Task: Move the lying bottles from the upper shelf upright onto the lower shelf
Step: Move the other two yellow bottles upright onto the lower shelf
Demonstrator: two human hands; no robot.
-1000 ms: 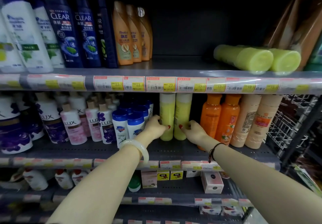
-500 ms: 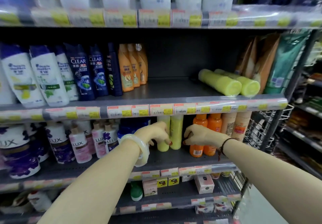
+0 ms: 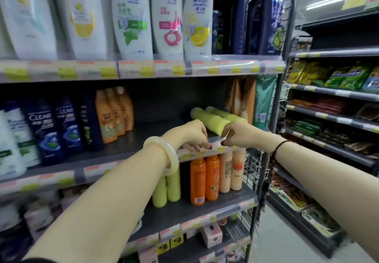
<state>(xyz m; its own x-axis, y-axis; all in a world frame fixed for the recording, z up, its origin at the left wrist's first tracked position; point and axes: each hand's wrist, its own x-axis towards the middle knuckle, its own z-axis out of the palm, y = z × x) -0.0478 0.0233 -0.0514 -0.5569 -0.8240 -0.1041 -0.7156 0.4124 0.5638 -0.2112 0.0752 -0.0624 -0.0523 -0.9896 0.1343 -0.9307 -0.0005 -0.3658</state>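
**Both hands empty at the upper shelf edge**

Head view: I see my left hand [image 3: 191, 134] and right hand [image 3: 239, 133] raised side by side at the front edge of the upper shelf [image 3: 131, 146], fingers curled downward, neither one grasping anything. The fingertips hang right at the price strip [image 3: 215, 150], though I cannot tell whether they touch it. A pale bangle [image 3: 164, 156] sits on my left wrist and a dark cord [image 3: 281, 147] on my right.

Just beyond my right hand, the two lying yellow-green bottles [image 3: 209, 118] rest on their sides on the upper shelf, side by side, bases toward me. Brown and green pouches [image 3: 254, 101] stand behind them.

Below my left wrist, two yellow-green bottles [image 3: 167, 187] stand upright on the lower shelf [image 3: 194, 209], partly hidden by my forearm. Under my hands, to the right of those, stand two orange bottles [image 3: 205, 178] and two peach bottles [image 3: 232, 170]. Far to the left of my left hand, dark blue and orange shampoo bottles [image 3: 78, 123] stand upright on the upper shelf.
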